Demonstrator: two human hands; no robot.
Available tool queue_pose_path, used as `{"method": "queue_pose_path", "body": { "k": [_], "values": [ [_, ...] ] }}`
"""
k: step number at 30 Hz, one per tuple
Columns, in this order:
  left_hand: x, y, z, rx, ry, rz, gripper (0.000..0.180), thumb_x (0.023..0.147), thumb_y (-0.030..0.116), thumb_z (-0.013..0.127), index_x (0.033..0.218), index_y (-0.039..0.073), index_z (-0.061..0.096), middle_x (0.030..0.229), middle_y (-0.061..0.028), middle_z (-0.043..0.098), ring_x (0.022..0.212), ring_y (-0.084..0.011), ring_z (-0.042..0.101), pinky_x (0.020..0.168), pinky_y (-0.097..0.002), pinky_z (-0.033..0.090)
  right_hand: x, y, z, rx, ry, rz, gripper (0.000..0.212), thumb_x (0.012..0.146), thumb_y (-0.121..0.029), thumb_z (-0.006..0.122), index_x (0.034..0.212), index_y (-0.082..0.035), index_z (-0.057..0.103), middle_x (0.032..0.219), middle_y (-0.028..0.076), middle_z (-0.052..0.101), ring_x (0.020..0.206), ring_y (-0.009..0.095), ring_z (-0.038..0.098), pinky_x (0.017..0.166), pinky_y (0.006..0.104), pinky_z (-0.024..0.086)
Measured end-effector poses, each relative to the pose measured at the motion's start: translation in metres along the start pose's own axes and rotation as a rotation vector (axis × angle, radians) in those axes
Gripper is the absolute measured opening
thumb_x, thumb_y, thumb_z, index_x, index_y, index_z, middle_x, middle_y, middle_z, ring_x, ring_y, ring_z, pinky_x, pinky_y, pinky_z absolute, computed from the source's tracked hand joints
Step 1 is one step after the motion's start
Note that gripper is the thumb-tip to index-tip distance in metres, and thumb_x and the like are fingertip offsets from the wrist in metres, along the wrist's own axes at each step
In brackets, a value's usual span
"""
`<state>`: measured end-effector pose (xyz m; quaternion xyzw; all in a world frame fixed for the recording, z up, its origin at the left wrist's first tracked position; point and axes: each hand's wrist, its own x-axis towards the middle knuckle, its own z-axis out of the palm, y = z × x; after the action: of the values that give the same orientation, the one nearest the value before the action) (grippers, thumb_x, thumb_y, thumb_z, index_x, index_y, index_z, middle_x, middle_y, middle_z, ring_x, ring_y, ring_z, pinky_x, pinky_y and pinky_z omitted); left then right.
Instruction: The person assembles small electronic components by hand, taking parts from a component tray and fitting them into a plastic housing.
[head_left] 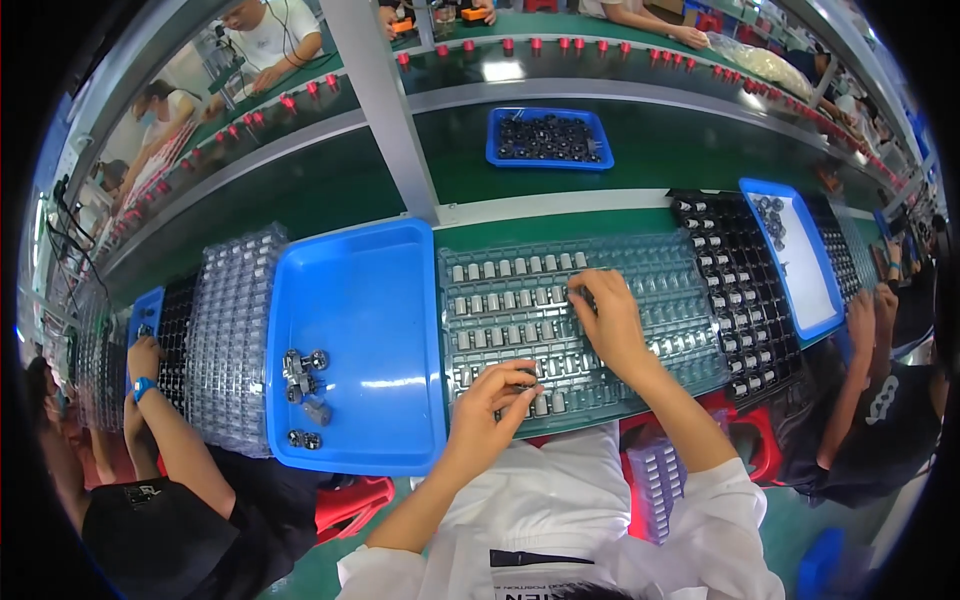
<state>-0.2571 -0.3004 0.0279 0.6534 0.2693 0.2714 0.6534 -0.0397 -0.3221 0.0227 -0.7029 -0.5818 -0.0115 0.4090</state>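
In front of me lies a clear plastic tray with rows of pockets, and several small silver cylindrical parts fill its left half. My left hand is over the tray's near left part, thumb and fingers pinched on a small dark part. Farther up and to the right, my right hand reaches down to the end of the second row. Its thumb and forefinger are closed together there; what lies between them is hidden. A blue tray left of the clear one holds a few loose metal parts.
Stacked clear trays stand left of the blue tray. A black tray with silver parts adjoins on the right. Beyond a metal post, a blue bin of dark parts sits on the green belt. Co-workers sit close on both sides.
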Motion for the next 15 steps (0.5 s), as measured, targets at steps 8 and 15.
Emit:
{"method": "queue_pose_path", "body": {
  "k": [8, 15],
  "values": [
    [0.004, 0.003, 0.002, -0.022, 0.089, 0.027, 0.015, 0.087, -0.003, 0.062, 0.101, -0.003, 0.065, 0.122, -0.0125, 0.055, 0.102, -0.0176, 0.062, 0.085, -0.0268, 0.054, 0.002, -0.034, -0.029, 0.477, -0.015, 0.206, 0.011, 0.083, 0.007, 0.060, 0.091, 0.000, 0.063, 0.103, 0.008, 0.062, 0.095, 0.014, 0.061, 0.075, 0.0274, 0.056],
    [-0.002, 0.010, -0.001, 0.112, 0.079, 0.167, 0.018, 0.082, -0.004, 0.067, 0.099, 0.000, 0.069, 0.119, -0.0126, 0.061, 0.101, -0.0151, 0.061, 0.084, -0.0267, 0.054, -0.050, -0.067, -0.046, 0.738, -0.142, 0.320, 0.022, 0.079, 0.012, 0.063, 0.100, 0.006, 0.065, 0.102, 0.015, 0.064, 0.095, 0.019, 0.063, 0.080, 0.0282, 0.056]
  ]
}}
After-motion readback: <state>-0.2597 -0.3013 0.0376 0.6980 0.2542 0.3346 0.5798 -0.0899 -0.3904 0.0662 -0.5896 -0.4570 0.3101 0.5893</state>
